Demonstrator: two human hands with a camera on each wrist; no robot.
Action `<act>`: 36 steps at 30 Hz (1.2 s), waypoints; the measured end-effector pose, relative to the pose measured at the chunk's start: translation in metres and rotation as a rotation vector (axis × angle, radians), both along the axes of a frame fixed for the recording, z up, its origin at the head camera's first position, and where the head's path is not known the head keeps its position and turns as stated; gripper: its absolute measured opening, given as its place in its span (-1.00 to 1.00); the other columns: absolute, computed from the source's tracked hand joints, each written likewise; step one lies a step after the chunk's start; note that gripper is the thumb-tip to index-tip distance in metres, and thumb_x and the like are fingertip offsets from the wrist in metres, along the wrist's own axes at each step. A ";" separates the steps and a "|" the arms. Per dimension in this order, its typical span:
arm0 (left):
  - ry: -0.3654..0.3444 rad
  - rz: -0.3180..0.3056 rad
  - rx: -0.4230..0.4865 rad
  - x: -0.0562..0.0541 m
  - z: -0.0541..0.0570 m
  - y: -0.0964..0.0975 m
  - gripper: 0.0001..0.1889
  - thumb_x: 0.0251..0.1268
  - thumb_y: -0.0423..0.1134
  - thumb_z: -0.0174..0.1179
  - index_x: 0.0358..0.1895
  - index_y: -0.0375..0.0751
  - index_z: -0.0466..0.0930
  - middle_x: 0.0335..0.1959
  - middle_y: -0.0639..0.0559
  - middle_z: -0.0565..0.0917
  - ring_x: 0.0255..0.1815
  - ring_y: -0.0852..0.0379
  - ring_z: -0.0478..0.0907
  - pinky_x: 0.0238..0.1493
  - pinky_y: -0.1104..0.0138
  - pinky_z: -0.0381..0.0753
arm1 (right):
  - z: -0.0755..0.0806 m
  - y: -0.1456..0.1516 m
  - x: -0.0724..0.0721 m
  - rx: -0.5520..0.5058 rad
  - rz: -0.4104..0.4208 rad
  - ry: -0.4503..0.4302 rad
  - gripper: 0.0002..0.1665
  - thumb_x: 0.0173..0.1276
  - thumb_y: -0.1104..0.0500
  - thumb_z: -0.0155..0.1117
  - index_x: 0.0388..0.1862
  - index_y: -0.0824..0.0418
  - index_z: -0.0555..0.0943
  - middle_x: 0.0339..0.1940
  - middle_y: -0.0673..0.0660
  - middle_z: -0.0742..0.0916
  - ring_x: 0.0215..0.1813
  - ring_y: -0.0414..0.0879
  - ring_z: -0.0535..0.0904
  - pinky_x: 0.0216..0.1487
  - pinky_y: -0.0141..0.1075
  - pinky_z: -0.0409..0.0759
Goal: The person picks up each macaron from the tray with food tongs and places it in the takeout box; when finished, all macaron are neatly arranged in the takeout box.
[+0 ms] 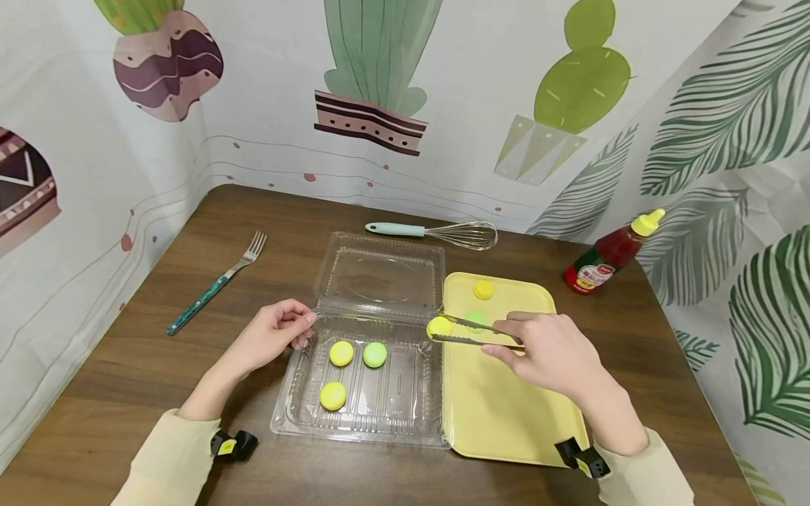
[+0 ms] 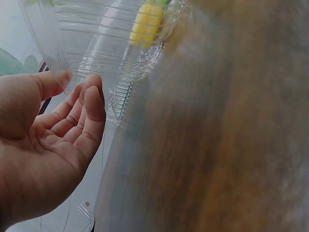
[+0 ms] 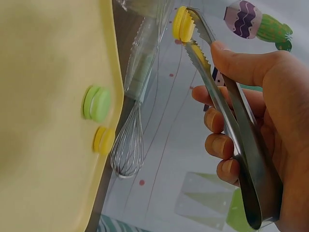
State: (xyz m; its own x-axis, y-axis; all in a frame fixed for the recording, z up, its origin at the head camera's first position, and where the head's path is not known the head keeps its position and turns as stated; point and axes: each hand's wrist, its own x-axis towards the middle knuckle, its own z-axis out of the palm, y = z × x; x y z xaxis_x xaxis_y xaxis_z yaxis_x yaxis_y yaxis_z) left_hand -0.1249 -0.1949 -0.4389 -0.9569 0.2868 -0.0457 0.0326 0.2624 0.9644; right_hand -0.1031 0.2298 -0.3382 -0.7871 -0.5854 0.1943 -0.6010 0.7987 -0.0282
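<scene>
My right hand (image 1: 550, 348) grips metal tongs (image 3: 248, 150), whose toothed tips pinch a yellow macaron (image 3: 181, 24). In the head view this macaron overlaps the border between a yellow tray (image 1: 506, 400) and a clear plastic container (image 1: 361, 433). With thumb and fingers, my left hand (image 1: 268, 337) pinches the container's rim at its back left corner, by the hinge. The container's lid (image 1: 380, 277) lies folded back. Inside the base are two yellow macarons (image 1: 332, 396) and a green one (image 1: 375, 354). On the tray sit another green macaron (image 3: 99, 104) and a yellow macaron (image 1: 484, 289).
A whisk (image 1: 395, 229) with a pale blue handle lies behind the container. To the left is a fork (image 1: 211, 294) with a green handle. A red sauce bottle (image 1: 601, 263) with a yellow cap stands at the back right, near the printed cloth backdrop.
</scene>
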 end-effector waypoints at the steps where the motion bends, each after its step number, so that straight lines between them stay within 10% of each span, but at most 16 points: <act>1: -0.002 0.000 0.000 0.000 0.000 0.000 -0.77 0.48 -0.32 0.16 -0.12 -0.53 0.52 -0.43 -0.18 0.62 -0.53 0.17 0.53 -0.47 0.34 0.59 | 0.000 -0.002 0.000 0.002 0.007 0.001 -0.72 0.22 -0.13 0.47 -0.32 0.03 0.71 -0.58 -0.24 0.45 -0.59 -0.33 0.31 -0.61 -0.36 0.30; 36: 0.000 -0.008 0.013 0.000 0.000 0.000 -0.79 0.48 -0.35 0.15 -0.12 -0.55 0.51 -0.43 -0.20 0.62 -0.53 0.18 0.53 -0.47 0.34 0.59 | -0.024 -0.059 0.005 0.021 0.159 -0.080 -0.67 0.27 -0.18 0.41 -0.33 0.05 0.73 -0.57 -0.21 0.46 -0.61 -0.33 0.28 -0.63 -0.38 0.34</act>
